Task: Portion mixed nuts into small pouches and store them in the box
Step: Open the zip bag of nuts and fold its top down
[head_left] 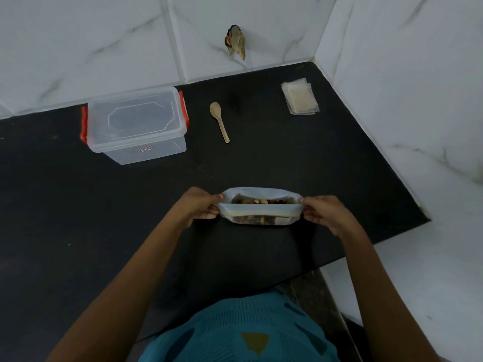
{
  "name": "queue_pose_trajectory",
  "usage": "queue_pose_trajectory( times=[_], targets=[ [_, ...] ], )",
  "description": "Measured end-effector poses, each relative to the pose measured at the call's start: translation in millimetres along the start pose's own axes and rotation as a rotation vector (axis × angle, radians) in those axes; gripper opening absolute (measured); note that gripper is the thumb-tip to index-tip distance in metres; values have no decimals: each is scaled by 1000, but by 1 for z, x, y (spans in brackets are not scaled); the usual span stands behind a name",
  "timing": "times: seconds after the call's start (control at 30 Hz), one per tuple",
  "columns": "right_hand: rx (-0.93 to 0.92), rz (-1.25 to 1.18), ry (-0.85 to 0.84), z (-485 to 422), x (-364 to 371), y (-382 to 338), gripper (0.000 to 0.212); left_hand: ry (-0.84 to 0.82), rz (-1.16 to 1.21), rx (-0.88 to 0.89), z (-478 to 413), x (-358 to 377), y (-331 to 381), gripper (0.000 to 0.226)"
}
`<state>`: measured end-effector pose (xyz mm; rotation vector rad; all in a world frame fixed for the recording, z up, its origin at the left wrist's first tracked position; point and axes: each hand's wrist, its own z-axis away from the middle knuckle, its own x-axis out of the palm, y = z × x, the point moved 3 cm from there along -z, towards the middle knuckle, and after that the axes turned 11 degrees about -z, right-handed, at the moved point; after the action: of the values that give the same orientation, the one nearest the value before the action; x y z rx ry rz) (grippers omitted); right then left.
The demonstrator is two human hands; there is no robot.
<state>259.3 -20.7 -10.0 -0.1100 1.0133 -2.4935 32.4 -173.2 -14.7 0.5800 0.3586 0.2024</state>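
Teal patterned garment [243,333] at the bottom edge, both bare forearms reaching forward over it. Left hand [201,206] pinches the left end of the zip bag [258,212], thumb on top and fingers curled under; right hand [322,212] pinches the right end the same way. The bag is stretched between the two hands with its mouth open, low over the near-middle of the black counter [78,218]; cannot tell whether its bottom touches the surface. Mixed nuts [251,201] show inside through the mouth, more visible through the clear front wall. Beyond the bag, well apart, a wooden spoon [219,120] lies flat, bowl towards the wall, handle angled back towards the person. Left of the spoon is a clear plastic box [136,126], lid on, red latches on both short sides, small label on the front wall. Right of the spoon, near the far right corner, a stack of small clear pouches [300,96] lies flat, slightly fanned. The spoon sits between the box and the pouches, touching neither. The counter is matte black and ends at a front edge on the right, by the white tiled side. White marble-look wall tiles [91,35] run along the back and right, meeting in a corner. A ragged brownish patch [235,45] sits on the back wall above the spoon; cannot tell what it is.
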Motion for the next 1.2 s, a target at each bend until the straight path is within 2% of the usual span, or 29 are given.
queue_pose_trajectory(
  times=[0.1, 0.3, 0.47, 0.57, 0.7, 0.77, 0.83, 0.9, 0.97, 1.07, 1.2],
  targets=[
    [74, -44, -32, 5, -2, 2, 6, 5, 49, -21, 3, 2, -4, 12],
    [224, -385, -133, 5, -3, 12, 5, 19, 226, -46, 4, 8, -9, 13],
    [268, -675, -199, 2, -1, 22, 9, -110, 720, -148, 9, 18, -10, 6],
    [256, -767, -199, 0, 4, 25, 11, -159, 836, -137, 13, 23, -9, 5],
    [246, -726, -187, 5, 8, 22, 19, -183, 736, -91, 21, 26, -9, 15],
    [228, -715, -149, 6, 8, 21, 24, -136, 664, -63, 23, 28, -9, 18],
    [192, -695, -101, 7, 10, 20, 25, -51, 582, -27, 23, 29, -8, 10],
    [149, -585, -52, 8, 9, 19, 17, 11, 543, -1, 22, 30, -8, 16],
    [125, -435, -19, 10, 9, 19, 18, 48, 539, -4, 22, 30, -9, 25],
    [123, -297, -13, 13, 11, 21, 22, 6, 535, -35, 24, 31, -12, 20],
    [127, -301, -13, 15, 15, 20, 17, -51, 491, -95, 26, 31, -17, 19]
  ],
)
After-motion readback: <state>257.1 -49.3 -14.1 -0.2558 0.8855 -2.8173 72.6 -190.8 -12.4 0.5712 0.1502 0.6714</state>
